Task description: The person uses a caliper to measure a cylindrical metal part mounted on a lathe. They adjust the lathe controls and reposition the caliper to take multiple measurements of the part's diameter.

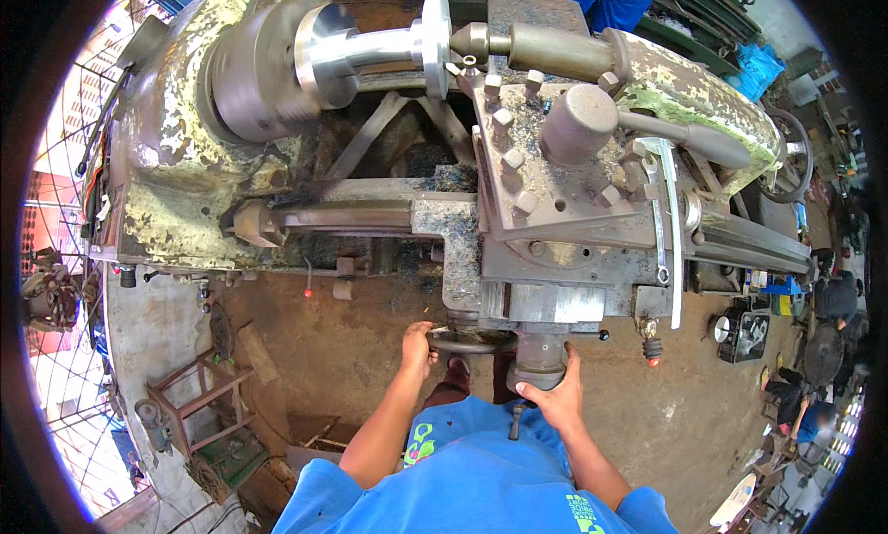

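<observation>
At the lathe's front, my left hand (419,347) is closed round the left side of a dark handwheel (474,341). My right hand (558,395) grips the round cross-slide dial (538,372), thumb on its near side, most fingers hidden. A small crank handle (516,421) hangs from the dial. Beyond the hands, a shiny flanged metal workpiece (384,49) sits between the motion-blurred chuck (264,72) and the tailstock centre (474,40). The square tool post (555,178), with several bolts and a round knob (581,122), stands right of the workpiece, scattered with chips.
A wrench (659,220) and a caliper-like steel tool (673,247) lie on the carriage at the right. A red-tipped lever (652,349) sticks out toward me. At lower left stands a rusty metal frame (199,395). People (814,423) are at the far right; blue trousers (606,0) show behind the lathe.
</observation>
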Tool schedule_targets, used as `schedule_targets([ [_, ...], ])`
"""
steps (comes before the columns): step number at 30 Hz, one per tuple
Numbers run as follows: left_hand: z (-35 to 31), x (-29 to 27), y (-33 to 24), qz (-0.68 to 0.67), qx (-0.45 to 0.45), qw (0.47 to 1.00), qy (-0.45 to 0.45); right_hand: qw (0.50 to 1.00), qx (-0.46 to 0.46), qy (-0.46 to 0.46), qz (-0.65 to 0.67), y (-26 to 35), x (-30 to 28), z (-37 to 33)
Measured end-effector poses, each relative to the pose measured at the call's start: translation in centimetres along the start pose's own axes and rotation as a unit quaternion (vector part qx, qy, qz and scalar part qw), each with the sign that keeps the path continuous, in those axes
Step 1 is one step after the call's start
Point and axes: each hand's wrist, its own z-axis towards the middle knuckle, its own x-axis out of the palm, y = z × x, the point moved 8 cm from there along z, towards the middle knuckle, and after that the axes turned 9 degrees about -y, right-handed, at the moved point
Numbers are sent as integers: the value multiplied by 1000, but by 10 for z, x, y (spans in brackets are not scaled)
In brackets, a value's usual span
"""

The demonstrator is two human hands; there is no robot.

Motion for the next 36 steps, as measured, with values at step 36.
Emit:
schedule_targets([
  [36, -18, 8, 2, -89, 21, 993, -74, 947, 2, 142, 286, -44, 19, 22],
])
